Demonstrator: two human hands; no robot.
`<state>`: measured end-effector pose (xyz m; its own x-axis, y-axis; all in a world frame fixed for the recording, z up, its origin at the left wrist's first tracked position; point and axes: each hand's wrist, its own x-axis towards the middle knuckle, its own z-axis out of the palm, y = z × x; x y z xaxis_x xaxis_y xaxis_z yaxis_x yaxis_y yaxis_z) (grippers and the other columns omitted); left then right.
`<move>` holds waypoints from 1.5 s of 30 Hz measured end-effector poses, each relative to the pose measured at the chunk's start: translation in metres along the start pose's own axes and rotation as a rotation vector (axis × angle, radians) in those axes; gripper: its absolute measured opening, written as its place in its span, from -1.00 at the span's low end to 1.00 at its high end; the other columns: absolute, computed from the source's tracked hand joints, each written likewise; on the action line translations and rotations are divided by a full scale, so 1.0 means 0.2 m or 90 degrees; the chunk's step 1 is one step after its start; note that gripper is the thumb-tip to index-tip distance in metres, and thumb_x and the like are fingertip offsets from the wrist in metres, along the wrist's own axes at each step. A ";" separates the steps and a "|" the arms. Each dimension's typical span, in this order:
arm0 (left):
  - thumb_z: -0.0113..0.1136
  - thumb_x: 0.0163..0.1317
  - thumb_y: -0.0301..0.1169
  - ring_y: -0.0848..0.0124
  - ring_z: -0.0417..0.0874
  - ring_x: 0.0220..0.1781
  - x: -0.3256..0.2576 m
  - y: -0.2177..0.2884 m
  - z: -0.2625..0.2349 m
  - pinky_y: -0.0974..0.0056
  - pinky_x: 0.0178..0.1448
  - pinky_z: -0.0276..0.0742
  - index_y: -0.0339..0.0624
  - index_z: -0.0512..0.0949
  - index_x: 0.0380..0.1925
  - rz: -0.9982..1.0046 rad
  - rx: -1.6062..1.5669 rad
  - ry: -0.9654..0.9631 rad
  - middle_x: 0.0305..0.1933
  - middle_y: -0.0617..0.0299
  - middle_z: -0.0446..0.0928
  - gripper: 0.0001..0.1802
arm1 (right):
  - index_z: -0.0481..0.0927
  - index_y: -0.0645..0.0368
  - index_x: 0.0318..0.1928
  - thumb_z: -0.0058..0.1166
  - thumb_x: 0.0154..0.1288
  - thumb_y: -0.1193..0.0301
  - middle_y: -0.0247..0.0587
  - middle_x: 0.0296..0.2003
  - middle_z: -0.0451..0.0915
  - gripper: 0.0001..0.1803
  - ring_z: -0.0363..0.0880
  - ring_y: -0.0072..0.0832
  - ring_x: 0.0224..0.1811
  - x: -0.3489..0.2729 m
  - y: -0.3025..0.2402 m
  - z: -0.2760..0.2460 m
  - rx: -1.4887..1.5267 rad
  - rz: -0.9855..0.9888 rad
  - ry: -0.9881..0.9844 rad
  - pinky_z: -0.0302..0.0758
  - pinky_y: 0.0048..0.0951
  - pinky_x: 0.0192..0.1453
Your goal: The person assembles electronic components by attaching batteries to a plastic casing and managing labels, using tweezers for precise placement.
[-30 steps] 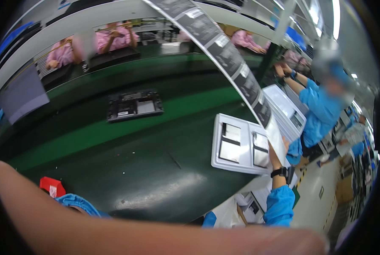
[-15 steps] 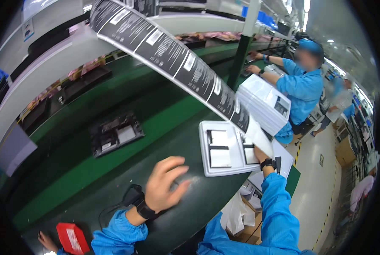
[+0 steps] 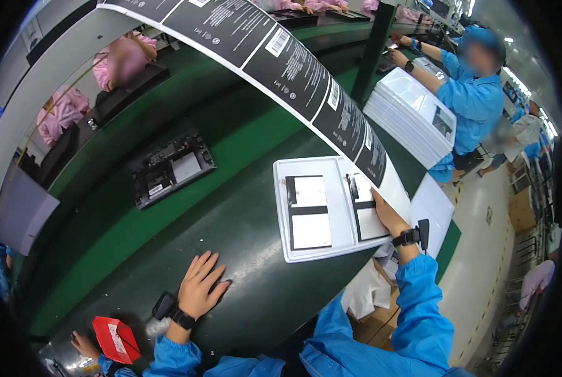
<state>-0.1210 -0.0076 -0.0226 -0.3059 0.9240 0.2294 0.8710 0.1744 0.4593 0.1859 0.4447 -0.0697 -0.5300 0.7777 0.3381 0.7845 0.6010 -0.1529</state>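
My left hand (image 3: pixel 199 290) is open, fingers stretched and slightly spread, over the dark green bench, holding nothing. My right hand (image 3: pixel 389 217) reaches to the right side of a white two-part tray (image 3: pixel 341 164). Its fingers are mostly hidden beneath the lower end of a long strip of black printed labels (image 3: pixel 322 85), so their grip does not show. In the tray's left part lies a flat white pack with a black band (image 3: pixel 310 230). A similar pack (image 3: pixel 370 224), partly covered, lies in the right part, beside my right hand.
A black open device chassis (image 3: pixel 174 168) lies on the green belt. A stack of white trays (image 3: pixel 410 116) stands at the back right, near a co-worker in blue (image 3: pixel 473 107). A red box (image 3: pixel 115 339) sits at lower left, beside another person's hand (image 3: pixel 85 345). A green post (image 3: pixel 372 60) rises behind.
My left hand has moved down and left, its fingers straightening out. My right hand stays at the tray under the label strip. The whole view has shifted.
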 end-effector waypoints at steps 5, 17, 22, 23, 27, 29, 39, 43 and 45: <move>-0.02 0.06 -0.79 -0.10 0.52 0.45 -0.42 -0.06 -0.16 -0.13 0.58 0.33 -0.37 0.67 0.04 -0.180 0.023 0.132 0.25 -0.15 0.62 -0.47 | 0.58 0.47 -0.22 0.12 0.45 -0.14 0.42 -0.29 0.64 -0.28 0.66 0.24 -0.21 -0.06 -0.49 -0.41 0.115 0.082 -0.304 0.54 0.01 -0.14; 0.13 0.24 -0.67 -0.06 0.55 0.40 -0.77 -0.07 -0.31 -0.11 0.52 0.36 -0.30 0.68 0.02 -0.352 0.221 0.133 0.25 -0.05 0.62 -0.65 | 0.73 0.23 -0.01 0.29 0.37 0.22 0.04 0.04 0.69 -0.65 0.63 -0.04 0.15 0.13 -0.61 -0.11 0.422 -0.086 -0.133 0.57 -0.16 0.19; 0.21 0.36 -0.50 0.02 0.57 0.39 -0.40 0.24 -0.17 0.11 0.44 0.44 -0.38 0.55 0.23 -0.315 -0.152 0.287 0.38 -0.12 0.52 -0.56 | 0.76 0.21 -0.04 0.28 0.38 0.20 0.03 -0.05 0.73 -0.65 0.68 -0.05 0.01 0.02 -0.67 -0.19 0.401 -0.039 -0.109 0.59 -0.18 0.11; 0.21 0.36 -0.48 0.02 0.55 0.41 -0.32 0.24 -0.12 0.11 0.45 0.43 -0.38 0.52 0.26 -0.320 -0.203 0.278 0.40 -0.13 0.51 -0.53 | 0.75 0.22 -0.02 0.28 0.38 0.19 0.04 -0.05 0.73 -0.64 0.69 -0.05 -0.03 -0.04 -0.68 -0.20 0.350 -0.045 -0.062 0.59 -0.18 0.09; 0.14 0.42 -0.46 -0.01 0.54 0.37 -0.06 0.12 0.04 0.10 0.46 0.39 -0.34 0.53 0.27 -0.302 -0.194 0.274 0.34 -0.12 0.53 -0.56 | 0.54 0.37 0.23 0.33 0.32 0.14 0.27 0.10 0.62 -0.35 0.56 0.16 0.19 -0.42 -0.79 -0.33 0.327 -0.103 -0.128 0.44 -0.01 0.37; 0.10 0.43 -0.49 -0.01 0.55 0.33 -0.04 0.03 0.03 0.10 0.43 0.41 -0.32 0.56 0.23 -0.300 -0.132 0.312 0.30 -0.11 0.56 -0.60 | 0.46 0.40 0.30 0.37 0.28 0.11 0.31 0.24 0.50 -0.24 0.47 0.26 0.27 -0.61 -0.83 -0.39 0.397 -0.158 -0.158 0.37 0.08 0.42; 0.06 0.38 -0.58 -0.08 0.55 0.25 0.09 -0.05 -0.09 0.05 0.39 0.44 -0.28 0.57 0.18 -0.159 0.033 0.286 0.22 -0.12 0.56 -0.62 | 0.55 0.29 0.25 0.51 0.09 0.47 0.03 0.06 0.69 -0.31 0.73 -0.20 0.06 -0.20 -0.86 -0.93 0.679 -0.265 0.131 0.65 -0.35 0.11; 0.21 0.45 -0.35 0.07 0.45 0.47 0.19 0.34 -0.19 0.06 0.49 0.39 -0.36 0.42 0.35 -0.156 -0.441 0.194 0.43 -0.08 0.44 -0.46 | 0.55 0.30 0.24 0.43 0.24 0.59 -0.24 -0.14 0.76 -0.44 0.71 -0.59 -0.14 -0.09 -0.71 -0.63 1.064 0.016 -0.470 0.61 -0.53 -0.07; 0.20 0.50 -0.23 0.09 0.40 0.52 0.27 0.45 -0.16 0.02 0.52 0.36 -0.41 0.28 0.45 -0.078 -0.672 0.150 0.47 -0.07 0.39 -0.32 | 0.60 0.29 0.07 0.43 0.21 0.62 -0.26 -0.18 0.75 -0.58 0.69 -0.61 -0.17 -0.20 -0.65 -0.60 1.042 0.029 -0.496 0.59 -0.55 -0.09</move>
<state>-0.0714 0.0465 0.0591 -0.5319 0.8122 0.2395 0.0950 -0.2239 0.9700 0.1430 0.3127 0.0475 -0.9096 0.4071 -0.0834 -0.0188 -0.2407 -0.9704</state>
